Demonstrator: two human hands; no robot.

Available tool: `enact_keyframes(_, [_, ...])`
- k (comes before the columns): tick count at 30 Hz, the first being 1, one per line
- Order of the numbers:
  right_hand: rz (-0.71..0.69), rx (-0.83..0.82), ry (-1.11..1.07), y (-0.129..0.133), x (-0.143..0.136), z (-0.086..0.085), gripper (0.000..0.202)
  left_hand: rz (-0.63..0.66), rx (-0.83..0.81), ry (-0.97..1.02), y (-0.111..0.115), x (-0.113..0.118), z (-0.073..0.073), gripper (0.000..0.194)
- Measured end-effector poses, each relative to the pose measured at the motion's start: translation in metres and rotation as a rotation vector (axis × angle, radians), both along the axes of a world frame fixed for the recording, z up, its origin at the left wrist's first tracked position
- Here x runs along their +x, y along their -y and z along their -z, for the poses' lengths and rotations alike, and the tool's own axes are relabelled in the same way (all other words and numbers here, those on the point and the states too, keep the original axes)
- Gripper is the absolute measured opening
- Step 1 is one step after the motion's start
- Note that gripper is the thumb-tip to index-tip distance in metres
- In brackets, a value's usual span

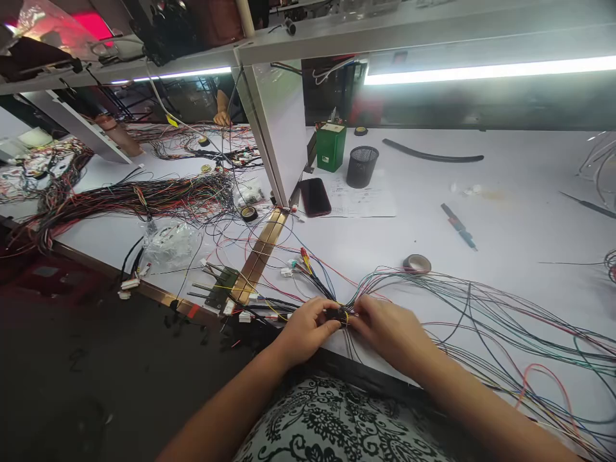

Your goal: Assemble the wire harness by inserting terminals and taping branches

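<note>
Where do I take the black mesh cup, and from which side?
I'd take the black mesh cup around its upper wall, coming from the right: it stands upright, round and open-topped, and the green box stands close on its left.

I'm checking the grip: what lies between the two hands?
The head view shows the wire bundle, black and yellow there, between the left hand and right hand.

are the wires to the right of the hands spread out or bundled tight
Spread out: the wires fan loosely across the table, drawing together near the right hand.
</note>
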State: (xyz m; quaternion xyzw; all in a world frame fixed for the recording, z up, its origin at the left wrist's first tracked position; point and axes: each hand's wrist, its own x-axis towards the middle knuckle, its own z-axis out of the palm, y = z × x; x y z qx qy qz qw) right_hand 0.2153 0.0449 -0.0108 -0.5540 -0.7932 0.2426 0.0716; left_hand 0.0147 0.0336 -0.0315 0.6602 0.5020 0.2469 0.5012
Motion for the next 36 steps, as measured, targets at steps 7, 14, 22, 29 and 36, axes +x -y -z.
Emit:
enact_keyframes(7, [-0.246,0.432,0.063,-0.020,0.031,0.004,0.022,-0.108,0.220,-0.340,0.003,-0.050,-0.040,0.023])
enact_keyframes(14, [-0.383,0.450,0.023,-0.030,0.053,0.027,0.023,-0.718,-0.142,-0.862,0.014,-0.195,-0.088,0.034])
enact_keyframes(22, [-0.336,0.599,0.050,-0.030,0.069,0.055,0.024,-0.875,-0.091,-1.118,0.018,-0.307,-0.086,0.040])
enact_keyframes(29, [-0.309,0.518,0.008,-0.033,0.070,0.049,0.023,-1.024,0.050,-0.973,0.013,-0.323,-0.077,0.034])
enact_keyframes(36, [-0.281,0.485,-0.082,-0.003,0.018,0.012,0.032,-1.083,0.185,-0.055,-0.009,-0.299,-0.085,0.046])
